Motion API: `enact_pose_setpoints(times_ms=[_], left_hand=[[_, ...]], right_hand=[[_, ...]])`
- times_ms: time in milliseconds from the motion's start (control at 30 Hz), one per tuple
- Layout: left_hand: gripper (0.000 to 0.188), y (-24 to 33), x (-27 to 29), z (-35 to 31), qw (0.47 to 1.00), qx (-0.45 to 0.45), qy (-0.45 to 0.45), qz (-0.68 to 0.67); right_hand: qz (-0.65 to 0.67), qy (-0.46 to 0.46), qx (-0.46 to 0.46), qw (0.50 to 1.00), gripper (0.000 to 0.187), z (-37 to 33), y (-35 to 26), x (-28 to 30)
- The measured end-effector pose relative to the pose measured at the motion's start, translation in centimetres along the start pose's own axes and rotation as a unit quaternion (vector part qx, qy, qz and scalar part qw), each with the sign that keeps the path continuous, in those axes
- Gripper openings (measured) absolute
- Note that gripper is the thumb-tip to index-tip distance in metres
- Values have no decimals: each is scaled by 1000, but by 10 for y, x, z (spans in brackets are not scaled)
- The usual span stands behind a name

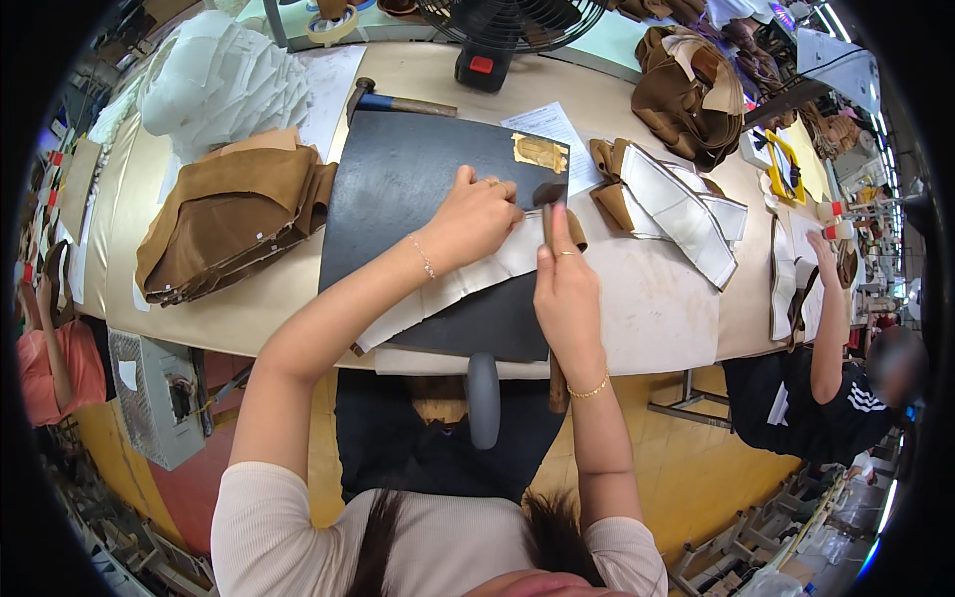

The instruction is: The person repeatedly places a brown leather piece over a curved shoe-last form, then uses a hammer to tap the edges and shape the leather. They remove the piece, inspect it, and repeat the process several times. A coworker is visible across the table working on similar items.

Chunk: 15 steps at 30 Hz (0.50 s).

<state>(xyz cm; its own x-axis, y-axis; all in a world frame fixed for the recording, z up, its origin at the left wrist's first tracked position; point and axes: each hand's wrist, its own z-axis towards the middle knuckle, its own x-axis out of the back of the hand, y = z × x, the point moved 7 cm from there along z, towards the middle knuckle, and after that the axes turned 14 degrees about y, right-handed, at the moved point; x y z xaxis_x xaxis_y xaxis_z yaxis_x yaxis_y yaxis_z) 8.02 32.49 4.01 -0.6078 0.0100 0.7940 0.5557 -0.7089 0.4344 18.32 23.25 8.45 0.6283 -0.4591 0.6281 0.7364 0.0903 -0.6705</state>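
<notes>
My left hand [476, 217] is closed on the upper edge of a long curved strip [463, 289] with a white lining and brown edges, its fingers pressed down near the strip's right end. The strip lies across a dark flat board [388, 189] on the table. My right hand [565, 284] grips a hammer whose dark head [547, 193] is just right of my left fingertips and whose wooden handle [559, 383] points down toward me. Whether the hammer head touches the strip I cannot tell. A yellowish taped patch [540, 152] is on the board's upper right corner.
Another hammer [403, 103] lies behind the board. Brown leather pieces [234, 214] are stacked left; white-lined pieces [686, 204] lie right, near a paper sheet [549, 129]. A black fan [497, 35] stands at the back. Another person [826, 398] works at the right.
</notes>
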Motion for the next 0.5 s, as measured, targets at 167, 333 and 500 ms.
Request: enact_pose_setpoints(times_ms=[167, 333, 500], left_hand=[[14, -16, 6, 0, 986, 127, -68, -82], [16, -2, 8, -2, 999, 19, -19, 22], [16, -18, 9, -5, 987, 114, -72, -84]], right_hand=[[-42, -64, -40, 996, 52, -1, 17, -11], [-9, -9, 7, 1000, 52, -1, -2, -6], [-30, -28, 5, 999, 52, -9, 17, -16]])
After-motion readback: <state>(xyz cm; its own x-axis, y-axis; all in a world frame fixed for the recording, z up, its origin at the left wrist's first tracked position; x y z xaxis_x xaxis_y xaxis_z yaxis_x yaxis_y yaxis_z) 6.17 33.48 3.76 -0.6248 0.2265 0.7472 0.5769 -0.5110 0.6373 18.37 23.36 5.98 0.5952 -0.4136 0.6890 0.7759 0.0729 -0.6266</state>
